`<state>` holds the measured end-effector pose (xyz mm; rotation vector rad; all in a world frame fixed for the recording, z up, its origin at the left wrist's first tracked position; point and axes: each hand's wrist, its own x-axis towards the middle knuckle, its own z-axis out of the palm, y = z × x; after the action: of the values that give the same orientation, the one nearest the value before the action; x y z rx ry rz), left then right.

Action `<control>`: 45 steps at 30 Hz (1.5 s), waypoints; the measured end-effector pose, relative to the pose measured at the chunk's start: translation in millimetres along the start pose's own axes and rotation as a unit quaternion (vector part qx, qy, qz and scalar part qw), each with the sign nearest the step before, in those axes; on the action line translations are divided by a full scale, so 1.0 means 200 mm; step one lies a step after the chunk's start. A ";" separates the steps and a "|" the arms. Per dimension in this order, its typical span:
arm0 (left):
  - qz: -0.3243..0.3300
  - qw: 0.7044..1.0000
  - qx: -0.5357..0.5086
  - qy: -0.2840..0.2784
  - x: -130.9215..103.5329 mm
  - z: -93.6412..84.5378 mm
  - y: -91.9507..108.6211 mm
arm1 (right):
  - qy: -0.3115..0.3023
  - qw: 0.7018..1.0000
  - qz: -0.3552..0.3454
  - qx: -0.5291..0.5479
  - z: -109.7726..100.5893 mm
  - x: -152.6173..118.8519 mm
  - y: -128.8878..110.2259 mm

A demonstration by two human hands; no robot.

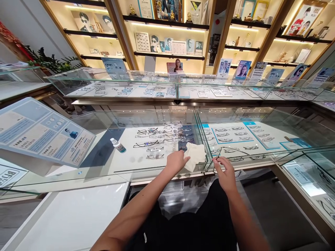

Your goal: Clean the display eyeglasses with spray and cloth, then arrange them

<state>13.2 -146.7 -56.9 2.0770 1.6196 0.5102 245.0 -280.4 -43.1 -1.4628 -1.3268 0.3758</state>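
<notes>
A person stands at a long glass display counter [146, 167] in an eyewear shop. Its smooth, clear top reflects the ceiling lights, and rows of thin-framed spectacles [162, 137] lie on white and blue trays beneath the glass.

The left hand [176, 161] rests on the countertop near its front edge, fingers curled closed around one corner of a soft, crumpled white cleaning cloth [195, 156]. The rest of the cloth lies loosely spread on the glass just to the right of the hand.

The right hand [225, 170] hovers close beside it, over the seam between two glass panels. Its thumb and fingers pinch the end of a thin wire pair of glasses [232, 150], whose slim frame stretches away to the right across the glass.

A small clear spray bottle [117, 145] with a white cap and blue label lies on its side to the left, well apart from both hands. Further left, a slanted printed information board [42, 134] stands on the counter. The glass between bottle and cloth is bare.
</notes>
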 end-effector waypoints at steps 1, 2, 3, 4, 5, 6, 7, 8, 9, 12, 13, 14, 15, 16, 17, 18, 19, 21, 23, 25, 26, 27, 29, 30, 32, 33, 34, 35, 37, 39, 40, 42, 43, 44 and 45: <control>0.005 1.000 -0.015 -0.002 0.00 0.00 0.01 | -0.007 1.000 -0.001 0.000 0.01 0.00 -0.01; 0.011 1.000 -0.024 0.001 0.00 0.00 0.01 | -0.014 1.000 -0.002 -0.001 0.01 0.00 -0.02; 0.014 0.999 -0.036 0.005 0.00 -0.01 0.00 | -0.020 1.000 -0.001 -0.001 0.01 0.00 -0.02; 0.008 0.998 -0.062 0.004 0.00 -0.02 -0.01 | -0.024 1.000 0.000 -0.001 0.01 0.00 -0.03; -0.008 0.994 -0.112 -0.007 0.00 -0.03 -0.03 | -0.027 1.000 0.001 -0.001 0.01 0.00 -0.03; -0.032 0.982 -0.184 -0.031 -0.01 -0.05 -0.06 | -0.029 1.000 0.001 -0.001 0.00 0.00 -0.03; -0.060 0.959 -0.267 -0.070 -0.02 -0.07 -0.09 | -0.029 1.000 0.000 0.000 0.00 0.00 -0.03; -0.089 0.926 -0.348 -0.116 -0.03 -0.09 -0.12 | -0.030 1.000 -0.001 0.000 -0.01 0.00 -0.03; -0.114 0.889 -0.413 -0.161 -0.05 -0.11 -0.15 | -0.031 1.000 -0.001 0.001 -0.01 0.00 -0.03; -0.151 0.825 -0.498 -0.221 -0.10 -0.17 -0.21 | -0.043 0.999 0.004 0.013 0.00 0.01 -0.04; -0.155 0.816 -0.513 -0.216 -0.12 -0.19 -0.21 | -0.051 0.998 0.005 0.021 0.01 0.02 -0.05; -0.154 0.812 -0.524 -0.206 -0.14 -0.22 -0.20 | -0.063 0.998 0.006 0.031 0.03 0.02 -0.07; -0.147 0.811 -0.532 -0.193 -0.16 -0.24 -0.18 | -0.080 0.996 0.006 0.042 0.06 0.03 -0.09; -0.135 0.814 -0.535 -0.182 -0.17 -0.27 -0.16 | -0.101 0.994 0.005 0.052 0.08 0.03 -0.12; -0.119 0.820 -0.533 -0.172 -0.18 -0.30 -0.13 | -0.124 0.990 0.002 0.063 0.11 0.04 -0.15; -0.100 0.829 -0.525 -0.163 -0.19 -0.34 -0.10 | -0.148 0.986 -0.002 0.075 0.14 0.05 -0.18; -0.078 0.841 -0.514 -0.152 -0.20 -0.37 -0.07 | -0.170 0.982 -0.008 0.085 0.17 0.06 -0.21; -0.035 0.861 -0.490 -0.132 -0.21 -0.43 -0.02 | -0.208 0.972 -0.022 0.104 0.23 0.07 -0.28; -0.006 0.870 -0.479 -0.115 -0.22 -0.48 0.02 | -0.240 0.963 -0.033 0.117 0.27 0.09 -0.34; 0.000 0.862 -0.496 -0.107 -0.23 -0.50 0.02 | -0.263 0.956 -0.036 0.127 0.30 0.10 -0.38; -0.002 0.852 -0.513 -0.101 -0.24 -0.50 0.02 | -0.273 0.952 -0.034 0.134 0.31 0.10 -0.39; -0.006 0.842 -0.531 -0.093 -0.24 -0.50 0.01 | -0.282 0.948 -0.029 0.143 0.32 0.11 -0.40; -0.014 0.822 -0.563 -0.078 -0.24 -0.48 -0.02 | -0.298 0.940 -0.016 0.165 0.34 0.11 -0.42; -0.019 0.814 -0.576 -0.074 -0.24 -0.47 -0.03 | -0.305 0.936 -0.008 0.174 0.35 0.11 -0.42; -0.029 0.803 -0.591 -0.070 -0.25 -0.45 -0.04 | -0.315 0.931 0.005 0.186 0.36 0.11 -0.42; -0.030 0.802 -0.593 -0.068 -0.25 -0.44 -0.04 | -0.319 0.928 0.009 0.190 0.37 0.11 -0.42; -0.027 0.803 -0.592 -0.066 -0.26 -0.43 -0.04 | -0.325 0.925 0.014 0.196 0.37 0.11 -0.42; -0.021 0.805 -0.590 -0.063 -0.26 -0.43 -0.04 | -0.332 0.921 0.018 0.204 0.38 0.11 -0.42; 0.002 0.809 -0.586 -0.052 -0.27 -0.41 -0.02 | -0.346 0.911 0.023 0.223 0.39 0.11 -0.41; 0.021 0.810 -0.585 -0.030 -0.28 -0.40 0.01 | -0.357 0.904 0.025 0.236 0.40 0.11 -0.41; 0.024 0.811 -0.585 -0.017 -0.28 -0.39 0.02 | -0.361 0.901 0.023 0.239 0.41 0.10 -0.41; 0.018 0.811 -0.584 -0.001 -0.28 -0.38 0.04 | -0.365 0.899 0.019 0.242 0.41 0.10 -0.41; 0.012 0.812 -0.583 0.002 -0.28 -0.37 0.04 | -0.367 0.897 0.018 0.245 0.42 0.09 -0.41; 0.007 0.813 -0.582 0.005 -0.28 -0.36 0.05 | -0.368 0.895 0.017 0.250 0.42 0.09 -0.41; 0.003 0.815 -0.580 0.009 -0.28 -0.35 0.05 | -0.369 0.893 0.017 0.256 0.42 0.09 -0.40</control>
<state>-31.3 -195.0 6.1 1.1101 0.8556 1.1504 142.3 -240.0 -0.3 -0.9057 -1.6106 1.2976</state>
